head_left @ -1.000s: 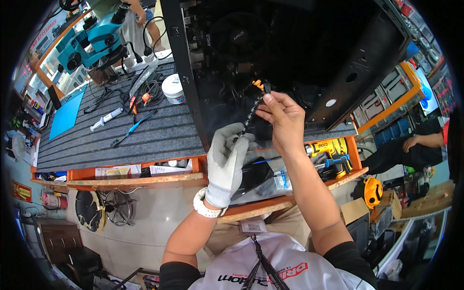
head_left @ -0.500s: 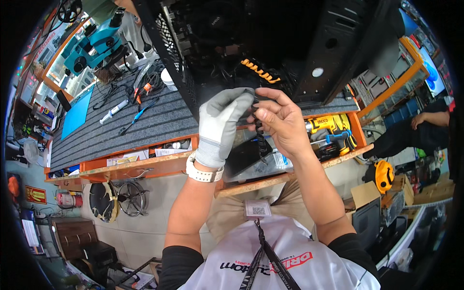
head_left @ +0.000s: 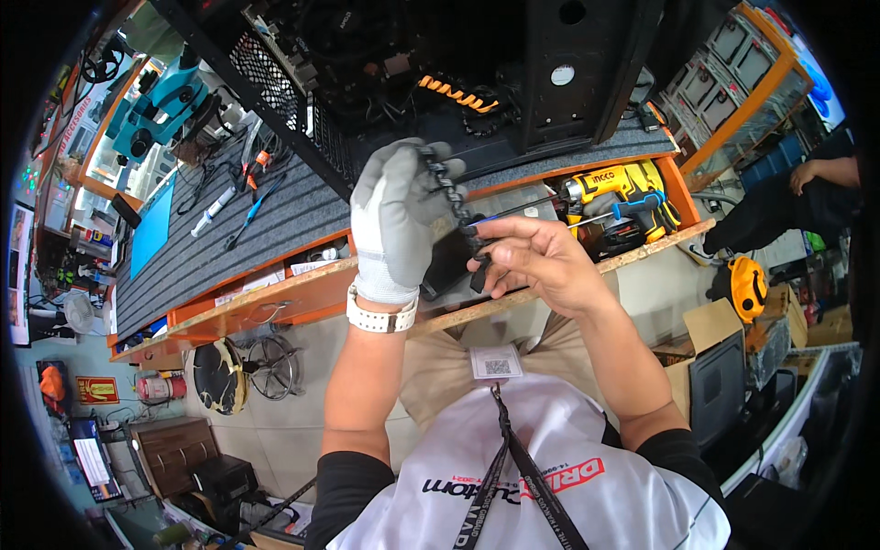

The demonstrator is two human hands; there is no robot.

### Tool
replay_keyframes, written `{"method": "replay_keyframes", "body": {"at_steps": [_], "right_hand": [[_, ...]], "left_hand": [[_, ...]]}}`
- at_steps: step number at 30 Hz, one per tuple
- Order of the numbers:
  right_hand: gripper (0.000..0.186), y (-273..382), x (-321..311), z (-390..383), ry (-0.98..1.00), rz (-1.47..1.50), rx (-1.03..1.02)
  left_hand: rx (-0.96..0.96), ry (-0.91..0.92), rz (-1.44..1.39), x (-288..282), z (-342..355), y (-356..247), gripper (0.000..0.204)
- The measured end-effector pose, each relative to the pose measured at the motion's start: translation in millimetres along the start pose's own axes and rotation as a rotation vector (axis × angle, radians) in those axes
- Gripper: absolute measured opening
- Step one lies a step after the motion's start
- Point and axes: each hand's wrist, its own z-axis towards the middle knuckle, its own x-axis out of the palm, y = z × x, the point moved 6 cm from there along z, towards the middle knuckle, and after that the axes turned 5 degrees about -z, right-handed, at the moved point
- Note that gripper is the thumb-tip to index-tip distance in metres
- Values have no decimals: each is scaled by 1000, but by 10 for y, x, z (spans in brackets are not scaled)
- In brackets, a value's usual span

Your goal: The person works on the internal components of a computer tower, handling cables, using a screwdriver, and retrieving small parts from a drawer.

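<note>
A black cable in spiral wrap (head_left: 449, 193) slants between my hands above the drawer. Its upper part lies against the fingers of my left hand (head_left: 392, 215), which wears a grey and white glove and is curled around it. Lower down, the bare fingers of my right hand (head_left: 541, 263) pinch the cable near its dark end. Behind them stands a black computer case (head_left: 321, 137) with its side open. An orange spiral-wrapped cable (head_left: 458, 93) lies inside the case. My fingers partly hide the black cable.
The open drawer (head_left: 513, 307) beneath my hands holds a yellow drill (head_left: 616, 183) and a blue-handled screwdriver (head_left: 632, 209). On the ribbed mat (head_left: 197, 257) are a syringe (head_left: 213, 211) and a teal microscope (head_left: 156, 115). Another person (head_left: 816, 192) is at the right.
My right hand has slid down to the lower end of the black cable. My left hand has opened out from its pinch, and more of the cable shows. The whole view has shifted and tilted.
</note>
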Motion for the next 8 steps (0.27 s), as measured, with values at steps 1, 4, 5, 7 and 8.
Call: {"method": "replay_keyframes", "body": {"at_steps": [1,4,5,7,8], "right_hand": [[43,-55,1,13,25,-21,18],[35,-157,61,35,103,-15,34],[34,-152,98,31,61,119,-42],[36,-155,125,11,-30,311,-172],[49,-189,133,4,-74,307,-236]], "left_hand": [[0,-4,4,49,-11,-19,33],[-88,117,188,260,-51,-14,43],[-86,121,201,290,-53,-29,50],[-73,188,236,201,-29,-59,73],[-58,189,233,211,0,-95,73]]}}
